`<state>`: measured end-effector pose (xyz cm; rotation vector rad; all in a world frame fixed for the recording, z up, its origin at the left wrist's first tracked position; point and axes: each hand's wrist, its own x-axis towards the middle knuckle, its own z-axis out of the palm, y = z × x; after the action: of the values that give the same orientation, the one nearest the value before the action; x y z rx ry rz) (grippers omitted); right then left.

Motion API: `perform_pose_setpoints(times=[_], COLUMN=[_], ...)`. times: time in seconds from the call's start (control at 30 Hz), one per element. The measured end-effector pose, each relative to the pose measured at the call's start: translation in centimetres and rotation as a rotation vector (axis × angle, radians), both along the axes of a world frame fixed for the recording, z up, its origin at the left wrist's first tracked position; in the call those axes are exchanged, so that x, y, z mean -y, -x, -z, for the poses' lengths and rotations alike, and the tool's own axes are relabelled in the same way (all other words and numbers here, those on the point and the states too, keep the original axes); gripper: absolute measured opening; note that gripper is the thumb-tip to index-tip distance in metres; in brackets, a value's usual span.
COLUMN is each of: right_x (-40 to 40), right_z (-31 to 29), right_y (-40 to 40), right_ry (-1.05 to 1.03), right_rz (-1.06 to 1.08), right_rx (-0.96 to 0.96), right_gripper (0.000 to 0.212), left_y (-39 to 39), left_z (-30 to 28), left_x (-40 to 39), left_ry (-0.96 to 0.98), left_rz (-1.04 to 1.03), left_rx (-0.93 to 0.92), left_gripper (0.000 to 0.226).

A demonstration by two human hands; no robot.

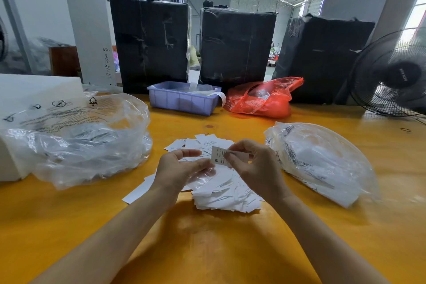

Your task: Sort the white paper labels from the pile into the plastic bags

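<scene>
A bold letter "M" is printed near the lower edge of the white paper label (219, 155) pinched in the right hand (251, 163); the finer lines above it are too small to be read. A tree symbol and other round marks, with blocks of unreadable print below, are borne by the clear plastic bag on the left (76, 136). Handwritten digits run up the white pillar (92, 30), roughly "1777350", not clearly legible.

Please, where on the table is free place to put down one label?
Bare tabletop lies near the person, below the label pile, between the forearms. More lies between the pile and the blue tray. Crowded: pile centre, left clear bag, right clear bag.
</scene>
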<state>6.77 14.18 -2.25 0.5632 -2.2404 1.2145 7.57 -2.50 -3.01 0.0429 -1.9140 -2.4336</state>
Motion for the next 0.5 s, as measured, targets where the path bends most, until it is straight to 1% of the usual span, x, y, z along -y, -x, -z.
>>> perform_pose_setpoints(times=[0.13, 0.2, 0.3, 0.4, 0.5], right_x=[0.07, 0.04, -0.02, -0.09, -0.32], right_z=[-0.05, -0.05, -0.06, -0.26, -0.54], right_y=[-0.1, -0.17, -0.2, -0.18, -0.18], right_ry=[-0.058, -0.097, -0.12, -0.015, 0.08], right_rz=[-0.016, -0.042, -0.094, -0.137, -0.206], right_rx=[-0.033, 0.001, 0.128, 0.302, 0.451], right_gripper=[0.003, 0.003, 0.002, 0.004, 0.005], left_y=[0.28, 0.41, 0.42, 0.35, 0.29], left_z=[0.24, 0.37, 0.4, 0.34, 0.34], left_x=[0.05, 0.15, 0.21, 0.21, 0.18], left_ry=[0.026, 0.062, 0.054, 0.019, 0.036], left_rz=[-0.018, -0.043, -0.042, -0.026, -0.01], left_rx=[-0.005, -0.009, -0.016, -0.02, -0.034], left_gripper=[0.032, 0.029, 0.026, 0.028, 0.031])
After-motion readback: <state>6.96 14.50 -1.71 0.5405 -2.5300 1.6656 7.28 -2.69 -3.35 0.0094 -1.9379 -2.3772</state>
